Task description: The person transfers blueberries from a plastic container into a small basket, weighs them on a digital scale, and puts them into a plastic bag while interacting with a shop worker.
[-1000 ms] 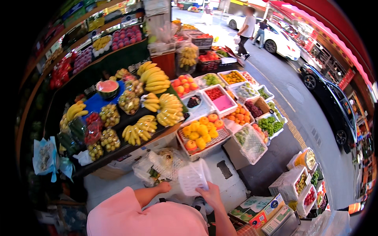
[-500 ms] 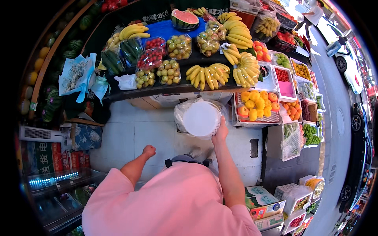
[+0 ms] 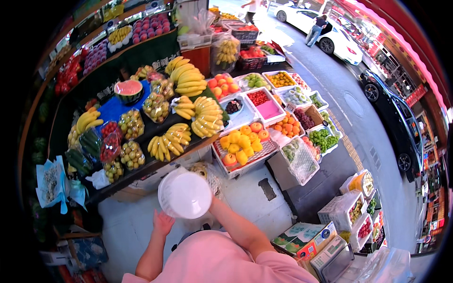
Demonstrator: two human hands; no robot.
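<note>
A round white plastic tub (image 3: 186,193) with translucent sides is held up in front of my body. My right hand (image 3: 215,206) grips its right edge; most of the fingers are hidden behind it. My left hand (image 3: 163,222) is just below the tub's left side, palm up and fingers apart, with nothing in it. Beyond the tub, a clear plastic bag with something inside (image 3: 206,173) is partly covered by it, against the front of the fruit stand (image 3: 155,172).
Bananas (image 3: 170,141), bagged fruit and a cut watermelon (image 3: 128,89) fill the stand. To the right are a crate of yellow and orange fruit (image 3: 243,146) and several white boxes. A carton (image 3: 306,236) and a scale (image 3: 330,257) stand at lower right. Parked cars line the street.
My view has swung to the right. The tub has come closer to my body and tilted. My left hand has gone from a closed fist to open beside the tub.
</note>
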